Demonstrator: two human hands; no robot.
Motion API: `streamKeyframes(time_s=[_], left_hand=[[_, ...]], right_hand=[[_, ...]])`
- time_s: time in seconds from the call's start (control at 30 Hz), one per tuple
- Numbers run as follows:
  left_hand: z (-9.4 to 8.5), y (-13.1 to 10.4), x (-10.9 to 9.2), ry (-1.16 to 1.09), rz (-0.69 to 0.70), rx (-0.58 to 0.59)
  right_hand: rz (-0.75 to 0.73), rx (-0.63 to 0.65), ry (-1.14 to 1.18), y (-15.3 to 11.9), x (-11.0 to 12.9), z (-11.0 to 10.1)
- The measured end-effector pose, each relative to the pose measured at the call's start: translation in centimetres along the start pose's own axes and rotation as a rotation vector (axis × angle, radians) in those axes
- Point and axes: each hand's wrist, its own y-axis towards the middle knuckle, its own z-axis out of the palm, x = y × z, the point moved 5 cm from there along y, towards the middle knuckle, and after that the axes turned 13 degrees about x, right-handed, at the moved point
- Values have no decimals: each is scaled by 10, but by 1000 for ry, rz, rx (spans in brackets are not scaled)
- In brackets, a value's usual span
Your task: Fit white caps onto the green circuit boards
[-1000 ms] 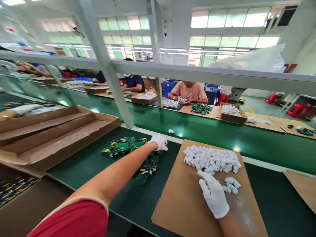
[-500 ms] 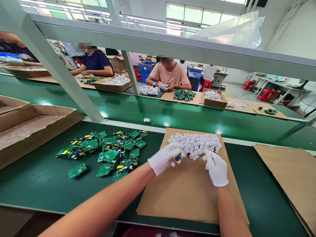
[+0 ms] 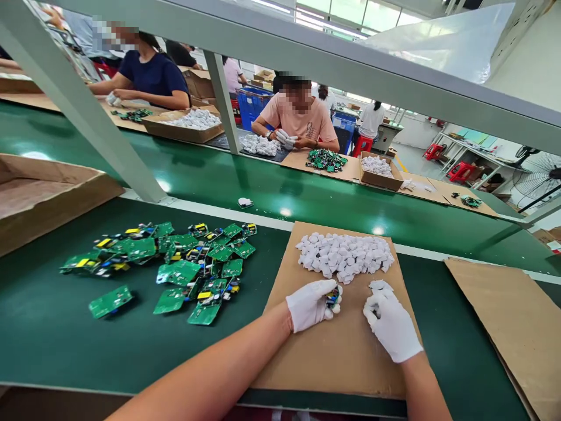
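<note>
My left hand, in a white glove, is closed around a small circuit board with blue and dark parts showing at the fingertips. To its right, my gloved right hand is curled shut, and a small white piece sticks out past its fingers. The glove and the piece are alike in colour, so the exact grip is hard to see. Both hands are over a cardboard sheet. Just beyond them lies a heap of small white pieces on the same sheet.
Green circuit boards with yellow parts lie piled on the dark green table at left. A cardboard tray stands behind them, another cardboard sheet at right. A metal frame crosses above. Co-workers sit across the green belt.
My left hand has moved right and slightly down with the board, which shows more now. My right hand has drawn back toward me, away from the white heap. The view has tilted down.
</note>
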Motion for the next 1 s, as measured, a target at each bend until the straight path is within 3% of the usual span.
streamKeyframes(time_s=[0.17, 0.23, 0.37, 0.53, 0.63, 0.77, 0.9, 1.0], left_hand=[[2, 0, -1, -24, 12, 19], [2, -1, -3, -59, 11, 1], [1, -3, -8, -43, 21, -61], [0, -6, -15, 42, 83, -136], [-4, -5, -17, 81, 117, -179], [-8, -2, -16, 52, 114, -185], [-10, -1, -17, 32, 116, -165], [-10, -2, -18, 47, 128, -143]], right_hand=[[9, 59, 277, 6, 9, 6], [15, 69, 174, 11, 14, 10], [12, -29, -217, 9, 33, 17], [-207, 216, -304, -18, 66, 45], [-228, 255, -295, -21, 61, 44], [-57, 167, -304, -14, 48, 35], [-260, 300, -244, -20, 67, 47], [-207, 271, -272, -17, 61, 43]])
